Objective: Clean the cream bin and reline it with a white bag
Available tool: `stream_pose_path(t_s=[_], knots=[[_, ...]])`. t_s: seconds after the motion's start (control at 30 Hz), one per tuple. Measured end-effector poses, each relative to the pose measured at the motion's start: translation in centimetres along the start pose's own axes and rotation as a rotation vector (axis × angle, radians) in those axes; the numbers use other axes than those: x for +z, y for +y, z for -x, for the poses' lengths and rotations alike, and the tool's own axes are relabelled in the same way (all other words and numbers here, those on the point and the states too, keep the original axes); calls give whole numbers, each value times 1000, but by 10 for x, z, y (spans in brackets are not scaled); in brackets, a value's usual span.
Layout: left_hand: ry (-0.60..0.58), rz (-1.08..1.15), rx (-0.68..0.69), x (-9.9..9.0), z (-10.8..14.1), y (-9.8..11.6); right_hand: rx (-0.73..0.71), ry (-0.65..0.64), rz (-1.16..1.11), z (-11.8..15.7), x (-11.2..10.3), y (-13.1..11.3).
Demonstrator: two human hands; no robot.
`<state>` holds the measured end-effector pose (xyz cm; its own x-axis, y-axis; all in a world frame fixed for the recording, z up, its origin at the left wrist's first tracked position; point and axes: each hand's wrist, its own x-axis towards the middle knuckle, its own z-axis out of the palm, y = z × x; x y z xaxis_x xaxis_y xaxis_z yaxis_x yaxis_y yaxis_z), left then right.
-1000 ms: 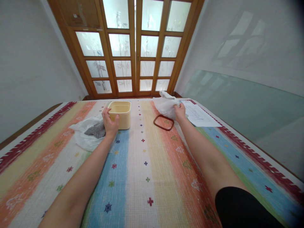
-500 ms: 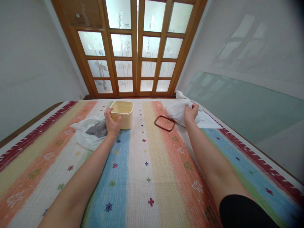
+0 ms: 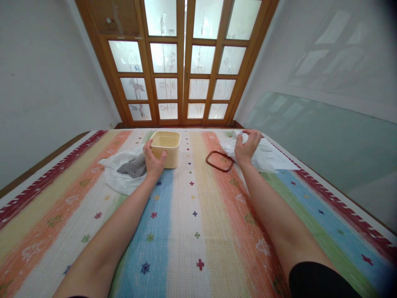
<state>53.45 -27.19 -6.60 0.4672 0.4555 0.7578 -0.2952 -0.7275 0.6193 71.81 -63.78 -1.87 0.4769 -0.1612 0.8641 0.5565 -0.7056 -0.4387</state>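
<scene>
My left hand (image 3: 153,160) grips the near left side of a pale yellow square plastic container (image 3: 170,158), which stands upright with its open top showing. Beside that hand, a grey cloth (image 3: 132,166) lies on a spread white plastic bag (image 3: 116,182). My right hand (image 3: 248,147) is over another white plastic bag (image 3: 228,145), thumb and curled fingers apart, with no bag visibly held between them. This bag lies low and crumpled, partly hidden by the hand. A brown rounded rectangular ring (image 3: 219,169) lies just left of it.
A striped, patterned tablecloth (image 3: 182,231) covers the table. White paper (image 3: 281,159) lies beyond my right hand near the table's right edge. Wooden doors with frosted panes (image 3: 185,82) stand past the far edge, and walls rise on both sides.
My right hand has let go of the bunched bag top, and the bag has sunk and spread flatter. My left hand stays on the container. The view has shifted slightly.
</scene>
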Motion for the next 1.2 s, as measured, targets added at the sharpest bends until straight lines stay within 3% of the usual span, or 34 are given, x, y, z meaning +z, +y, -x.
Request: stream_pose_path(t_s=[0.27,0.43,0.6,0.73,0.83,0.93,1.1,1.2], knots=[[-9,77,-52,4,6,28,-21,-306,-250,28,8,-38],[0,-118,-69,-17,-14,16,4,-614,-390,73,14,-77],[-299,-636,-206,-66,-31,-20,-32,-817,-564,94,14,-110],[-562,-852,-194,-101,-18,-37,-39,-790,-593,95,17,-118],[-640,-889,-156,-114,-8,-43,-49,-784,-607,98,17,-120],[-562,-745,-159,-114,-12,-43,-70,-803,-637,102,12,-124],[-180,-407,-174,-102,-31,-19,-80,-813,-668,101,-3,-138],[-60,-222,-194,-95,-39,-3,-50,-818,-699,98,-9,-147]])
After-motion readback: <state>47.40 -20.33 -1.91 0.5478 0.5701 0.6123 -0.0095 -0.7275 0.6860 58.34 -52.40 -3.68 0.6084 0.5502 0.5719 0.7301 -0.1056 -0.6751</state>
